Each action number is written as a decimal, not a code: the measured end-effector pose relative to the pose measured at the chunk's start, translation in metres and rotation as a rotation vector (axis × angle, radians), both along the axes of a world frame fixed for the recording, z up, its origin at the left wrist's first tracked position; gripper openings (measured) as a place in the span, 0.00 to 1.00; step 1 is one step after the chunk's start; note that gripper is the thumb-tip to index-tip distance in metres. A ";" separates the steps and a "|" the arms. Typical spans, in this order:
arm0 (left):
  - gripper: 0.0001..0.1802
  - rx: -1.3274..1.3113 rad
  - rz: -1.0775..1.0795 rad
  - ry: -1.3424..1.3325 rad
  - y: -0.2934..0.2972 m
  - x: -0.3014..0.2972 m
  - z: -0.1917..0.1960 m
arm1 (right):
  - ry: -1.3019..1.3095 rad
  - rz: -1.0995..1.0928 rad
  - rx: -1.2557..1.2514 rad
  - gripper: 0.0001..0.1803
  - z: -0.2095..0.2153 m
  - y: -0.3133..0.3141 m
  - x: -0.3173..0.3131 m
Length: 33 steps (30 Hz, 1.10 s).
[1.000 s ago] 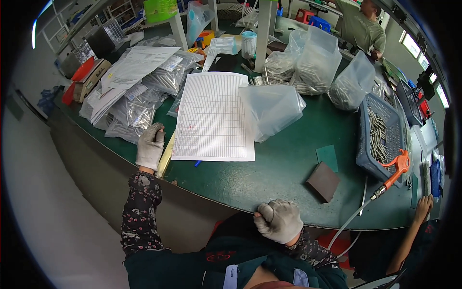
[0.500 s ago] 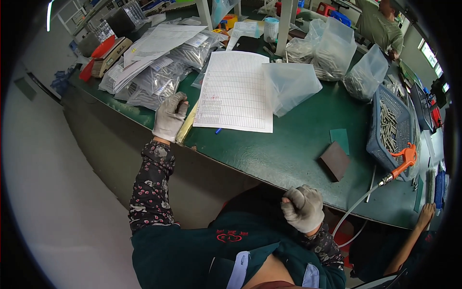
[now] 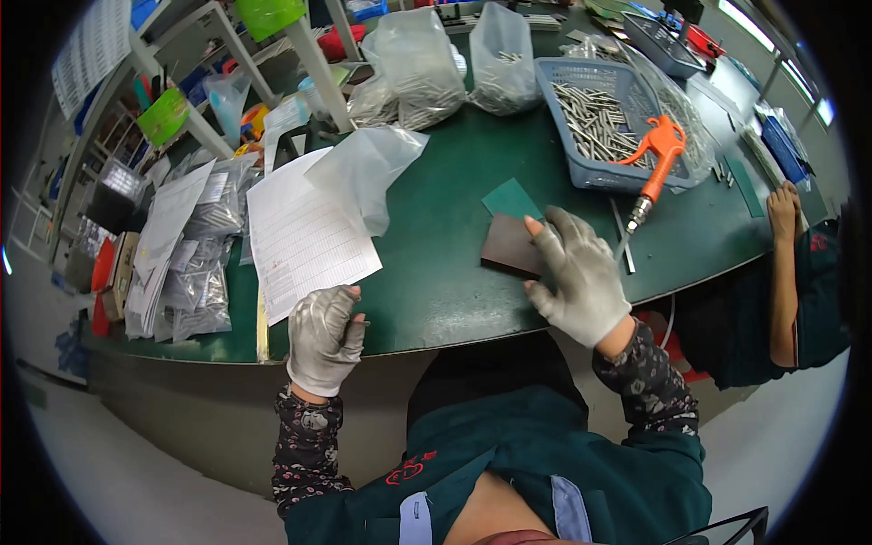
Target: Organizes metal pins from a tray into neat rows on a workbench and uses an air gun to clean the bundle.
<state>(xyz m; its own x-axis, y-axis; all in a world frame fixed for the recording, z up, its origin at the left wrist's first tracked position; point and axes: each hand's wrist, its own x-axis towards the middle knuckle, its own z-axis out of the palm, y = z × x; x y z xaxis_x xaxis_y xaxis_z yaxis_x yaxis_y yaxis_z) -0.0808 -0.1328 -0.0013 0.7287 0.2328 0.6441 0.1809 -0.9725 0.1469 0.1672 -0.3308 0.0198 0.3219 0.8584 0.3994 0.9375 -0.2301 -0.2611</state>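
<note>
My right hand (image 3: 583,277), in a pale grey glove with bare fingertips, is open. Its fingers reach over the right side of a dark brown flat block (image 3: 509,245) on the green bench, and partly hide it; whether they touch it I cannot tell. A green square piece (image 3: 513,202) lies just behind the block. My left hand (image 3: 322,343), gloved the same way, is loosely curled at the bench's front edge beside the printed sheet (image 3: 300,241); nothing shows in it. A translucent plastic bag (image 3: 368,177) rests on the sheet's upper right.
A blue basket (image 3: 581,168) of metal pins stands right of centre, with an orange air gun (image 3: 663,150) against it. Plastic bags of pins (image 3: 422,91) stand at the back. Packed bags (image 3: 204,286) and papers lie left. A co-worker's hand (image 3: 783,211) is far right.
The view has turned right. My right hand has moved from in front of my body onto the bench by the brown block, and its fingers have opened. My left hand stays curled.
</note>
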 end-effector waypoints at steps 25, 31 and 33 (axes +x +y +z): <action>0.13 -0.137 -0.309 0.042 -0.034 0.108 -0.011 | -0.254 -0.923 -0.005 0.29 -0.062 -0.125 0.121; 0.14 -0.149 -0.352 0.016 -0.035 0.131 -0.004 | 0.376 -0.607 0.456 0.36 -0.022 -0.079 0.095; 0.14 -0.176 -0.405 -0.033 -0.041 0.144 0.001 | 0.670 -0.615 0.372 0.36 -0.019 -0.057 0.095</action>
<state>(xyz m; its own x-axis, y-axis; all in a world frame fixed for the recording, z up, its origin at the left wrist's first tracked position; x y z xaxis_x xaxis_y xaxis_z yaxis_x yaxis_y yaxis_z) 0.0629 -0.1739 0.0001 0.7636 0.0406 0.6444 -0.2174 -0.9235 0.3159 0.2618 -0.3875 0.0005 0.9291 0.3218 0.1821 0.3134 -0.4241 -0.8496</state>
